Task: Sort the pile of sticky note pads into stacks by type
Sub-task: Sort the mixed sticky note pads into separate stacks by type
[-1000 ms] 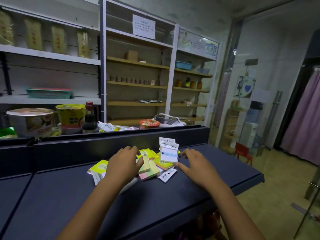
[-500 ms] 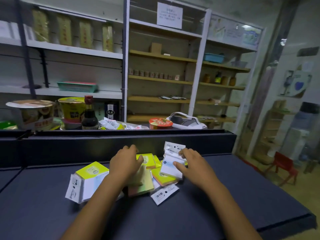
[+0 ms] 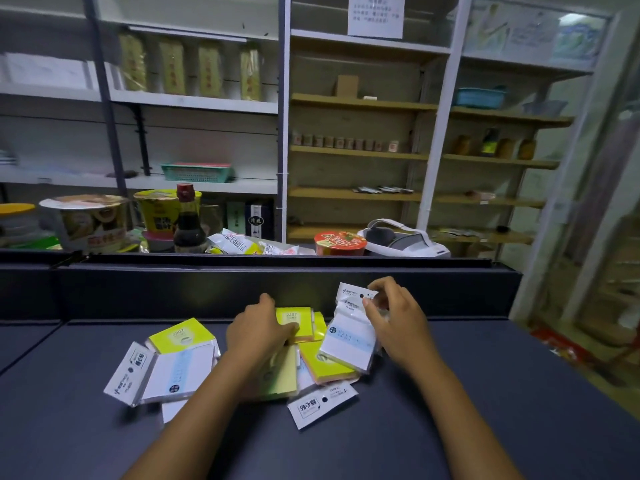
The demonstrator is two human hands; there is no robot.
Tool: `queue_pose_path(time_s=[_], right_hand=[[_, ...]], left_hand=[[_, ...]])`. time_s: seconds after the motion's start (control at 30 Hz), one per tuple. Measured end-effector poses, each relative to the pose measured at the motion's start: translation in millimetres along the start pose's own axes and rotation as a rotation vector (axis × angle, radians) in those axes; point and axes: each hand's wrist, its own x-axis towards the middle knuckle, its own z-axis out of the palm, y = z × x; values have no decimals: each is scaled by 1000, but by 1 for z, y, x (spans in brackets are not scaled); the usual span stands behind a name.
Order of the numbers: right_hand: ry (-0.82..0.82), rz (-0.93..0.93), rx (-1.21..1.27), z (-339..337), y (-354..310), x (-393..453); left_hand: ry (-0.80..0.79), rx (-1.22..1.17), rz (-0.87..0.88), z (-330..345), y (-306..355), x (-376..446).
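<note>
1. The right hand (image 3: 398, 323) pinches a white packaged pad (image 3: 349, 336) by its hanging tab, thumb on the front and fingers curled behind, so the pad stands tilted up off the pile.
2. The left hand (image 3: 259, 332) rests on the middle of the pile, its fingers curled over the near edge of a yellow pad (image 3: 294, 318) marked 2207 – gripping it, as far as the view shows.
3. Around the hands the sticky note pads lie loose and overlapping: a yellow-and-orange pad (image 3: 327, 367) just under the lifted one, a pale green pad (image 3: 280, 375) partly beneath the left forearm, a white tab (image 3: 322, 405) nearest the camera, and to the left a white pad (image 3: 173, 374) lying over another yellow pad (image 3: 180, 336).
4. All of it sits on a dark blue bench (image 3: 485, 393) with a raised back ledge.
5. Beyond the ledge stand instant-noodle cups (image 3: 85, 220), a dark sauce bottle (image 3: 188, 223) and a red bowl (image 3: 341, 242) – behind them, white and wooden shelves (image 3: 360, 150) (sparsely stocked).
6. The small print on the packages is too blurred to read, and the pads under the left hand and forearm are mostly hidden.
</note>
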Motion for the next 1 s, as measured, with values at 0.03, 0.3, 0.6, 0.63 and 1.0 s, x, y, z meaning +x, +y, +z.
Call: queue_pose_path(time_s=[0.03,0.3,0.6,0.63,1.0], right_hand=[[9,5,16,0,3,0],[73,19,102,-4,14,-5],[9,55,164,-6,6,-8],[-19,62,160,-6,5,-9],[-381,42,-36,-12,14,-11]], left_hand=[[-3,-37,-3,1,-1,0],[139,-477,53,-4,4,-1],[231,-1063,216,-36,5,-19],[202,-1120,210,-37,5,-20],[116,-1236,163,-34,7,-20]])
